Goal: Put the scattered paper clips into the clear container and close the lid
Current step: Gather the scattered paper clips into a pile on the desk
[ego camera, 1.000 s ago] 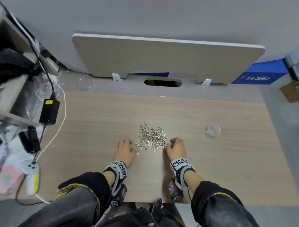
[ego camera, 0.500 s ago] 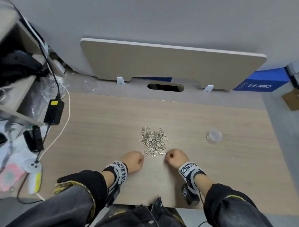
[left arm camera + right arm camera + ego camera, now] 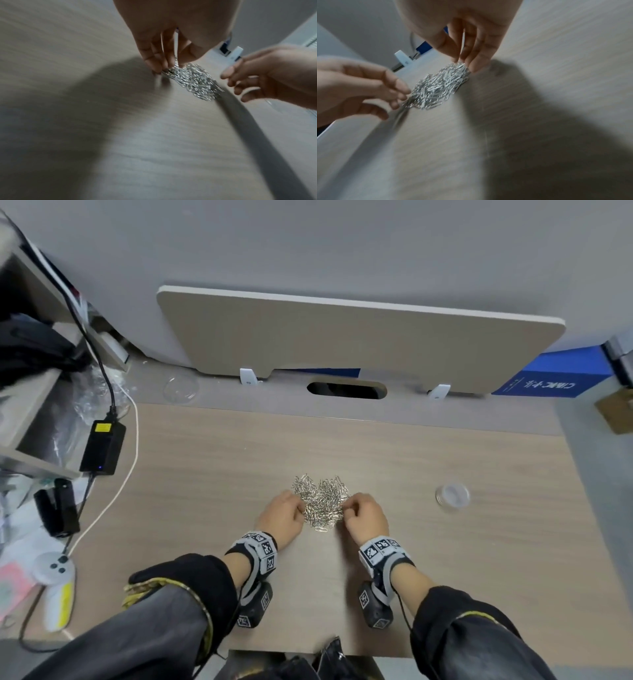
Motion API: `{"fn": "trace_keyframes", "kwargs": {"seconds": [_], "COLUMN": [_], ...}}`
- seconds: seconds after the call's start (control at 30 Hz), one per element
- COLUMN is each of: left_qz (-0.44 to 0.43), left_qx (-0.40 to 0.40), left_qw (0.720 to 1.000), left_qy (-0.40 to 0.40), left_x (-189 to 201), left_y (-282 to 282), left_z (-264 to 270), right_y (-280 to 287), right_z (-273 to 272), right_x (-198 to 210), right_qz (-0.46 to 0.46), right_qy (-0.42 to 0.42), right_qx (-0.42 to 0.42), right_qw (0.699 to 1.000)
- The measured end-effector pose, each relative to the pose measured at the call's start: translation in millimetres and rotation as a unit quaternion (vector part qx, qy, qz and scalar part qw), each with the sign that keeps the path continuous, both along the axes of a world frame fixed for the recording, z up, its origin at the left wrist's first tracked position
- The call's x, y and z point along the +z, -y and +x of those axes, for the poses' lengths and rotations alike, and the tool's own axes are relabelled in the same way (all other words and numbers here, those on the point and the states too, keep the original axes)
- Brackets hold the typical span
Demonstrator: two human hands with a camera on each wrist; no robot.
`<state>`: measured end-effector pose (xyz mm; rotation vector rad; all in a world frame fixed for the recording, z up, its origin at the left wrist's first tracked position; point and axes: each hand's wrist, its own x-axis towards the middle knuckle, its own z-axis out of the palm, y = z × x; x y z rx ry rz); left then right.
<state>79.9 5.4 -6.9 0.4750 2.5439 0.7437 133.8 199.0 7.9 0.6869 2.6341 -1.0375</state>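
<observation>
On the far left of the bench (image 3: 191, 460), a black power adapter (image 3: 102, 447) and a white cable (image 3: 113, 501) lie well apart from the work. Nearer the middle, the left hand (image 3: 281, 517) sits at the left edge of the paper clips (image 3: 321, 502), its fingers (image 3: 155, 63) pressed together and curled down onto the heap's edge; whether they pinch any clips, I cannot tell. The clips lie in one loose heap on the bench between both hands. The right hand (image 3: 365, 518) mirrors this at the heap's right edge, its fingers (image 3: 475, 60) bunched and tips down on the clips, seemingly gathering rather than lifting. Further right, the clear container (image 3: 452, 496) stands well apart from the heap, apparently with no clips in it; a clear round piece (image 3: 181, 387) at the back left may be its lid. The risk I see: a two-handed scoop carried that far could shed clips across the bench, since the thin wires slip between fingers, and the small mouth may let some spill beside it
</observation>
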Motion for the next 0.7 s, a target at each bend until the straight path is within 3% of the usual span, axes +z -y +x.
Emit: {"fn": "trace_keyframes", "kwargs": {"seconds": [0.07, 0.13, 0.27, 0.37, 0.53, 0.7], "left_qz": [-0.013, -0.03, -0.047, -0.069, -0.048, 0.008], "left_qx": [0.06, 0.066, -0.031, -0.103, -0.164, -0.132], "left_qw": [0.998, 0.997, 0.998, 0.992, 0.985, 0.99], "left_qy": [-0.025, -0.032, 0.027, 0.002, -0.026, -0.04], "left_x": [-4.8, -7.0, -14.2, -24.2, -33.3, -25.2], "left_y": [4.8, 2.1, -15.4, -20.2, -14.4, -15.7], "left_z": [-10.9, -22.4, -28.2, -15.4, 7.4, -1.2], "right_y": [-9.3, -13.0, 0.5, 15.8, 27.1, 9.3], "right_z": [-6.7, -17.7, -32.4, -26.6, -7.4, -11.1], "right_x": [0.8, 0.7, -10.0, -22.8, -31.5, -17.7], "right_qz": [0.028, 0.07, 0.088, 0.107, 0.097, 0.082], "right_qy": [0.0, 0.009, -0.001, 0.015, -0.021, -0.055], "right_qx": [-0.024, 0.013, 0.17, 0.235, 0.282, 0.258], "right_qw": [0.999, 0.997, 0.982, 0.966, 0.954, 0.961]}}
